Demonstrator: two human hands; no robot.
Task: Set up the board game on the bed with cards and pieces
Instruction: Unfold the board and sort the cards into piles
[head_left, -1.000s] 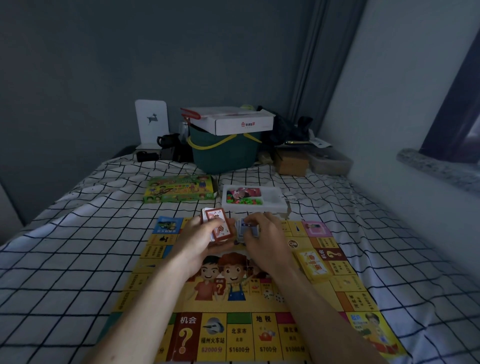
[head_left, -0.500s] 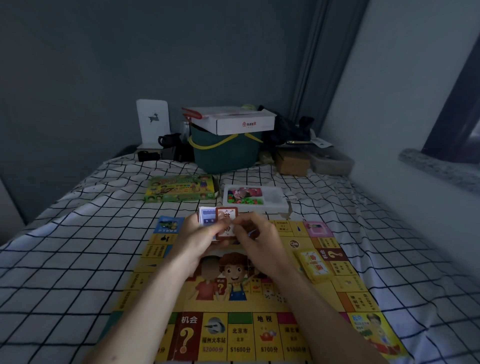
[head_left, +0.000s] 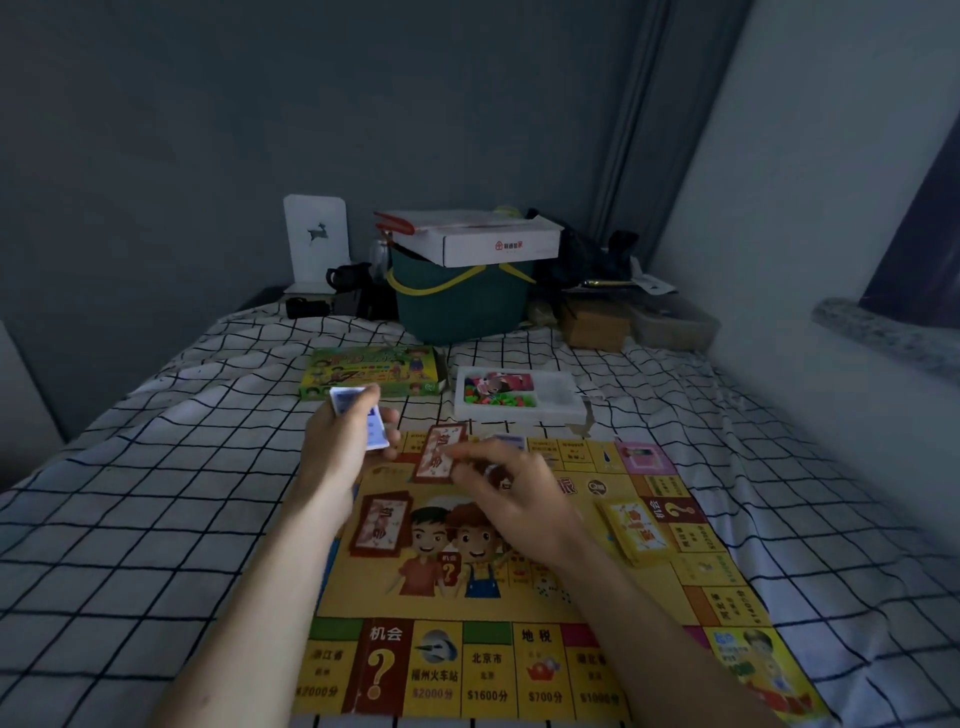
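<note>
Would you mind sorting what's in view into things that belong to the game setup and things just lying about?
Game setup: game board, red card in right hand, blue cards in left hand, yellow card stack, piece tray, game box.

Lying about: green bucket, white carton, brown box.

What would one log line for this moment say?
left hand: holds blue-backed cards | right hand: pinches red card over board | red pile on board

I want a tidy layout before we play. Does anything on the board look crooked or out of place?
Mostly tidy. The red-backed card on the game board lies tilted, not square to its edges, and the yellow card stack at the right sits askew too. Nothing looks spilled or damaged.
</note>
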